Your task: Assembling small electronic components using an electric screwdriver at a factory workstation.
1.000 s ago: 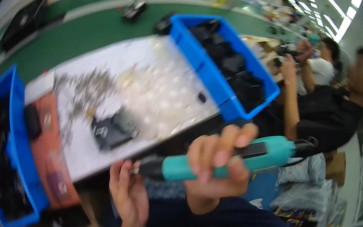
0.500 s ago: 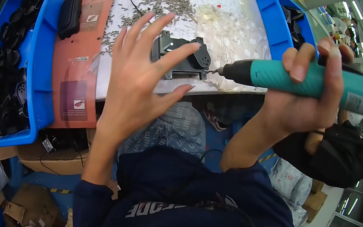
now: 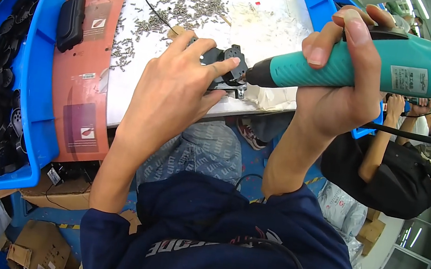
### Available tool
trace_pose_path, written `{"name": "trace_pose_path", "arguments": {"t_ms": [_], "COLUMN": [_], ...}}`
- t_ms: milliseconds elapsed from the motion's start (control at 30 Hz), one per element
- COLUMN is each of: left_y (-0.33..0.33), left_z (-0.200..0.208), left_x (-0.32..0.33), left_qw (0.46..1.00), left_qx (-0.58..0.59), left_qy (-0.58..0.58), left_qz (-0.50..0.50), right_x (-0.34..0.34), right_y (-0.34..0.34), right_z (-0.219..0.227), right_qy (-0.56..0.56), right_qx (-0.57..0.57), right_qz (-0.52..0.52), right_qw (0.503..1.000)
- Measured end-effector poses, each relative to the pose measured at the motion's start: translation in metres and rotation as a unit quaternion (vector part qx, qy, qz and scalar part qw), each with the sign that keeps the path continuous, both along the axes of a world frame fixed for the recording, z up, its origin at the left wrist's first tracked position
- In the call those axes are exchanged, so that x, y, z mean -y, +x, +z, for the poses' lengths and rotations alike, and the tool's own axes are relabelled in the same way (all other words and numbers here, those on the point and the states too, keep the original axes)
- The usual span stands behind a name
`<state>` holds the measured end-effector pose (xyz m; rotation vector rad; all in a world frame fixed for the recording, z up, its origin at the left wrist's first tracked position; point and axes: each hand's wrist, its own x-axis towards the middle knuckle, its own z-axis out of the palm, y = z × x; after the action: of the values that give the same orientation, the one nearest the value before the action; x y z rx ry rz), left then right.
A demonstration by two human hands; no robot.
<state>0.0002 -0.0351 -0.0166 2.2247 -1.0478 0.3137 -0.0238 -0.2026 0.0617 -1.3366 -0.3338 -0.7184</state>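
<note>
My right hand [image 3: 338, 94] grips a teal electric screwdriver [image 3: 415, 67], held level with its black nose pointing left. The bit's tip meets the right edge of a dark plastic housing [image 3: 234, 54] on the white worktable [image 3: 136, 89]. My left hand [image 3: 170, 83] is closed over the housing, index finger on its top and thumb along the near side. Much of the housing lies hidden under those fingers. Beyond it, many loose small screws [image 3: 191, 0] are scattered over the white surface.
At the left, a blue bin [image 3: 44, 109] holds black plastic parts [image 3: 5, 86]. A black case [image 3: 70, 22] rests on an orange-red sheet [image 3: 77, 108]. Another blue bin [image 3: 315, 5] stands far right. A co-worker in black [image 3: 387, 177] is at the right, near the screwdriver's cord [image 3: 421, 137].
My left hand has come down from hovering with spread fingers and taken hold of the housing. The screwdriver has shifted slightly left and up, its tip now closer against the housing.
</note>
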Motion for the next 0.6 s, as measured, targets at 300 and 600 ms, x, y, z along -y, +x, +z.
{"name": "trace_pose_path", "arguments": {"t_ms": [300, 600], "left_y": [-0.0015, -0.0019], "left_z": [-0.0022, 0.0001], "left_x": [0.0002, 0.0021], "left_qw": [1.0, 0.999], "left_qx": [0.001, -0.049], "left_qy": [-0.005, -0.017], "left_qz": [0.013, 0.014], "right_x": [-0.0004, 0.0013], "right_y": [0.0068, 0.0054], "right_z": [-0.0058, -0.0013], "right_qy": [0.006, -0.003], "right_qx": [0.008, -0.006], "right_qz": [-0.019, 0.007], "right_qw": [1.0, 1.0]}}
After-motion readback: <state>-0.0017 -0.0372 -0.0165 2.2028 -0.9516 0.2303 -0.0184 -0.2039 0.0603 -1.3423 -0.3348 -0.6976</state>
